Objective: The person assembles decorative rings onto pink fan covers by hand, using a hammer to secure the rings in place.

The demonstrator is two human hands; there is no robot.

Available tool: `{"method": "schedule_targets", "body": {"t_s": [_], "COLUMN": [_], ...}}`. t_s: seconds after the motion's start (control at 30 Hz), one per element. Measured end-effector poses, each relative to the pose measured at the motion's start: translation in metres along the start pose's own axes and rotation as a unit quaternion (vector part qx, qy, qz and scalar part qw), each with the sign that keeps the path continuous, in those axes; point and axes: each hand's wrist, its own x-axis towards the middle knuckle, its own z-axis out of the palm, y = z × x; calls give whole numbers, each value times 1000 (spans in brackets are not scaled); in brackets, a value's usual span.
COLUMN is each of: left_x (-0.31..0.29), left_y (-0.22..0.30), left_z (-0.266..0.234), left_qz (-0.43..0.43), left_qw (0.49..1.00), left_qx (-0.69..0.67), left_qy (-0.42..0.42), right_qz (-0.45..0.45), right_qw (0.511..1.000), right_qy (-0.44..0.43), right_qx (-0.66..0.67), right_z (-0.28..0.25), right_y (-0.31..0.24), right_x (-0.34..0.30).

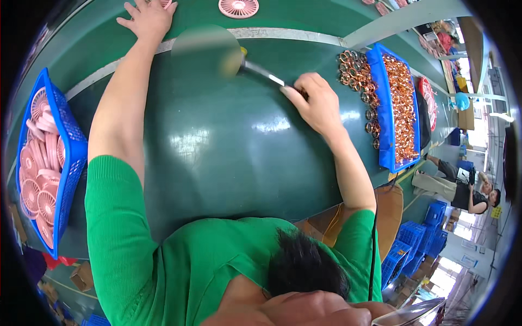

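Note:
At the far edge, my left hand (148, 20) reaches over a green surface with its fingers spread. A pink slotted round grille (162, 3) shows partly under it, cut off by the frame's edge. My right hand (319, 103) is closed round the dark handle of a small mallet (265, 74), held over the dark green table. The mallet's yellowish head is smeared by motion and points left. Beside the head lies a pale, translucent-looking round disc (204, 48), too blurred to name. Another pink round grille (238, 6) lies flat farther back.
On the left a blue basket (73, 157) holds many pink grilles. A blue tray (386, 108) of copper-coloured rings stands right, with loose rings (356, 70) spilled beside it. A pale metal post (405, 24) crosses the far right. Blue crates (408, 244) and people (470, 190) are beyond.

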Motion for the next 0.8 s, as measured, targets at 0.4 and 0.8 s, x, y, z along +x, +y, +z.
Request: {"method": "schedule_targets", "body": {"t_s": [0.4, 0.8], "left_x": [-234, -194], "left_y": [261, 194], "left_z": [-46, -251], "left_qz": [104, -352], "left_qw": [930, 759], "left_qx": [351, 534], "left_qy": [28, 120], "right_qz": [97, 18], "right_qw": [973, 997], "right_qy": [101, 50], "right_qx": [-184, 55], "right_z": [-25, -22], "right_y": [158, -66], "right_x": [-26, -33]}}
